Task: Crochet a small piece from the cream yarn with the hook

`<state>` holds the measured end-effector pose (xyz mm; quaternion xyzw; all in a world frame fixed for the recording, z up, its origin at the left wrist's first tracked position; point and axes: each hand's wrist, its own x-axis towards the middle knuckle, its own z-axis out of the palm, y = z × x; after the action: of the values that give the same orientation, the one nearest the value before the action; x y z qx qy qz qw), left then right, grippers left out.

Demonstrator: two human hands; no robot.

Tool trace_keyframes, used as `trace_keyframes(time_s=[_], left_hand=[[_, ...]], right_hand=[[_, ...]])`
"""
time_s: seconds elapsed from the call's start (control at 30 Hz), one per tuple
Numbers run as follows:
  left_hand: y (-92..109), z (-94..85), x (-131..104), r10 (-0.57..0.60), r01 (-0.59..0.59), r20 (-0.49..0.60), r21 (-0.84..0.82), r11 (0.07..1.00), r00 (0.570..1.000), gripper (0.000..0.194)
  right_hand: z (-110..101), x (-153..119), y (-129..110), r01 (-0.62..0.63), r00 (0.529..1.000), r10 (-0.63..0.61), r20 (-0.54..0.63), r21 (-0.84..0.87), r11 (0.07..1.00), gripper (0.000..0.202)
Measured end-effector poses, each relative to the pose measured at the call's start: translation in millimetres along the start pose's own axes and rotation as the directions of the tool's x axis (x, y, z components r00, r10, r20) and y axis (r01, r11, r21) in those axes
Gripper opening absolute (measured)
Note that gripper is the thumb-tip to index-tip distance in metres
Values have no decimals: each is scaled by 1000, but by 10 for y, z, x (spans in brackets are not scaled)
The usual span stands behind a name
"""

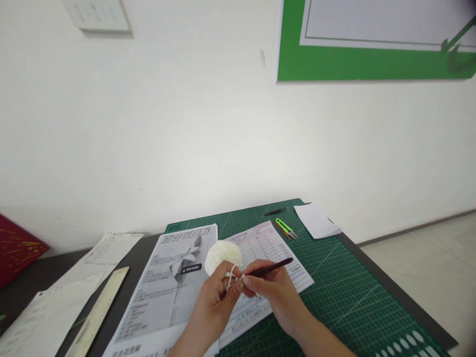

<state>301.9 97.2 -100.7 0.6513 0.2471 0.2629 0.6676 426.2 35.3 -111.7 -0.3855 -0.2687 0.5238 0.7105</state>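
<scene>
Surface: a dark table point(390, 292) set against a white wall point(193, 124). A green cutting mat point(345, 292) with a printed grid covers its right part. To the right, pale floor point(427, 267). On the wall, upper right, a green-bordered board point(357, 64); upper left, a small white panel point(97, 15). At far left, a red cushion point(17, 248).

On the mat: a grey printed sheet point(159, 292) showing a flower picture and heading, and beside it a form point(266, 248) with ruled rows, partly under the hands. Near the far edge lie green snips point(285, 228), a dark pen point(275, 211) and a blank white paper point(316, 219), all well apart from the hands. On the bare table to the left lie two more papers point(52, 302) and a pale ruler point(98, 312).

Item in hand: a ball of white yarn point(223, 255), round, resting on the sheets just beyond the left hand and touching its fingers. A strand point(232, 277) runs from it and loops over the left fingers.

Left hand point(215, 297): fingers closed, pinching the strand at the point where both hands meet.

Right hand point(273, 292): fingers clamped on a dark hook point(271, 268), held low and pointing toward the left fingertips, its free end angled up to the right. The hook tip is hidden among the fingers.

Containers: none seen in this view
</scene>
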Motion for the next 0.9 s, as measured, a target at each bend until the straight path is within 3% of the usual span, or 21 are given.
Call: trace_keyframes(time_s=[0.13,0.27,0.57,0.63,0.77,0.8,0.9], left_hand=[[-15,33,-14,-6,6,-16,-28,1000,1000,16],[36,-8,13,-65,61,-201,-28,998,977,20],[144,-531,150,-85,59,-308,-92,994,947,31],[163,-619,159,-86,68,-301,-69,995,950,33],[184,-666,149,-121,133,-234,36,990,965,32],[183,-652,144,-126,145,-211,77,986,969,27],[152,-574,134,-137,164,-133,216,963,982,24]], right_hand=[[-14,9,3,-25,998,24,-49,-20,999,12],[-51,22,-10,1,998,-5,-61,-66,998,9],[-194,66,-154,175,970,-204,-136,-198,964,8],[-198,32,-188,279,937,-330,-111,-330,902,5],[-196,-16,-193,519,797,-597,91,-608,601,13],[-200,-11,-184,520,795,-601,85,-607,601,13],[-226,40,-150,408,864,-501,-52,-510,757,6]])
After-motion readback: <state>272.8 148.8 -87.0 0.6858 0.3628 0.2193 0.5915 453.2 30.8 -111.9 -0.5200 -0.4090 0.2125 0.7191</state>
